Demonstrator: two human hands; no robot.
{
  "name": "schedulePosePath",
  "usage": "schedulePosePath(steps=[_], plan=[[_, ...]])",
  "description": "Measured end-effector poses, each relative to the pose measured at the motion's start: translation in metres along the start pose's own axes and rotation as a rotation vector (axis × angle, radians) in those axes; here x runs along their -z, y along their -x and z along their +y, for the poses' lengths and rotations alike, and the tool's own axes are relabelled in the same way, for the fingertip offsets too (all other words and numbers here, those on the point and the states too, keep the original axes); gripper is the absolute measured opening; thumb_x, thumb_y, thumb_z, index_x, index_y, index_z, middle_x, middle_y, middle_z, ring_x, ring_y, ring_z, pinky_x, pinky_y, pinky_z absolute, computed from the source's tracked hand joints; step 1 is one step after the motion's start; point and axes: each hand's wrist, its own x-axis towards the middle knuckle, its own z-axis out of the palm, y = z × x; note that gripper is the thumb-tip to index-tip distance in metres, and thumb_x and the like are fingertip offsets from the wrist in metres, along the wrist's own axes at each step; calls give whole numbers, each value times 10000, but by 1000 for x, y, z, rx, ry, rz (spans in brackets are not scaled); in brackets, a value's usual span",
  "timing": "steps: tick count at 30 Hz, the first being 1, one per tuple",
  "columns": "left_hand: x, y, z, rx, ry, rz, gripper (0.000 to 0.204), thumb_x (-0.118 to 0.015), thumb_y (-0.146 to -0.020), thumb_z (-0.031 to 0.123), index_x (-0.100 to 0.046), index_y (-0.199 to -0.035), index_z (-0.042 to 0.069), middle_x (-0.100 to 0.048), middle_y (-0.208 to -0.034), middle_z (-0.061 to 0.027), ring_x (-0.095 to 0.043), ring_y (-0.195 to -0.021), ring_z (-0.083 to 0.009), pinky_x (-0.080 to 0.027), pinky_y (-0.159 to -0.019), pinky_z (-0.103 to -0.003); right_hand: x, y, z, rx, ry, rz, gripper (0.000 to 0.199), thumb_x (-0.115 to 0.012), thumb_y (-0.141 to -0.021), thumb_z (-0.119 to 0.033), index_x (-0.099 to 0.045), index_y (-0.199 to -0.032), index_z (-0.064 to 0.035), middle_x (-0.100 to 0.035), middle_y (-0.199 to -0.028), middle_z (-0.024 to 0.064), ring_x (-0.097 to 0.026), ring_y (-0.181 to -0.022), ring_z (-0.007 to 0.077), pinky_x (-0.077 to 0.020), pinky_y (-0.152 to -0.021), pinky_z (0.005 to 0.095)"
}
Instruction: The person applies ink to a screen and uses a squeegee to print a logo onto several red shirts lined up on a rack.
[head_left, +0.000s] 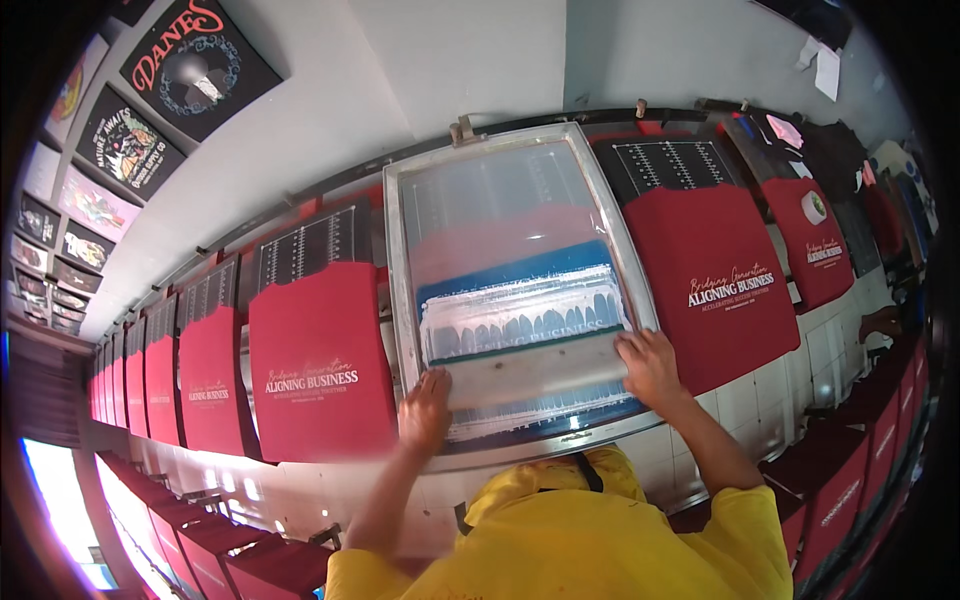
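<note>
A framed printing screen (395, 260) lies over a red shirt on a board in front of me. Across its mesh stretches a wide squeegee (535, 372) with a pale handle and a dark green blade edge. My left hand (426, 410) is closed round the squeegee's left end, and my right hand (650, 368) grips its right end. White ink (520, 305) is smeared over the blue stencil area (580, 258) beyond the blade, with scalloped streaks. More white streaks lie on the near side of the squeegee.
Red shirts with white lettering lie on boards to the left (320, 340) and to the right (705, 270). A tape roll (813, 207) rests on the farther right shirt. A rail (330, 185) runs behind the boards. Another row of red shirts (840, 480) stands behind me.
</note>
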Motion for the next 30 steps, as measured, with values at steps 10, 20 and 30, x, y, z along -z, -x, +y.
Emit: schedulePosePath(steps=[10, 20, 30], plan=[[24, -129, -39, 1, 33, 9, 370, -584, -697, -60, -656, -1050, 27, -678, -967, -160, -662, -912, -355, -537, -798, -440, 43, -133, 51, 94, 114, 96, 185, -657, -646, -17, -657, -828, -47, -647, -849, 110, -613, -879, 298, -450, -786, 409], [8, 21, 31, -17, 41, 157, 416, -562, -670, -120, -609, -1064, 2, -636, -1102, -136, -626, -1044, -345, -533, -868, -420, 22, 27, -11, 58, 57, 224, 317, -634, -659, -24, -632, -976, -38, -642, -1044, 83, -587, -978, 265, -429, -812, 396], [-32, 63, 42, -32, -43, 129, 562, -555, -656, -116, -520, -1207, -10, -513, -1278, -153, -440, -1295, -363, -361, -1085, -475, 11, 65, -19, 85, 157, 0, 590, -744, -759, -332, -533, -1206, -11, -507, -1292, 118, -485, -1180, 279, -408, -954, 404]])
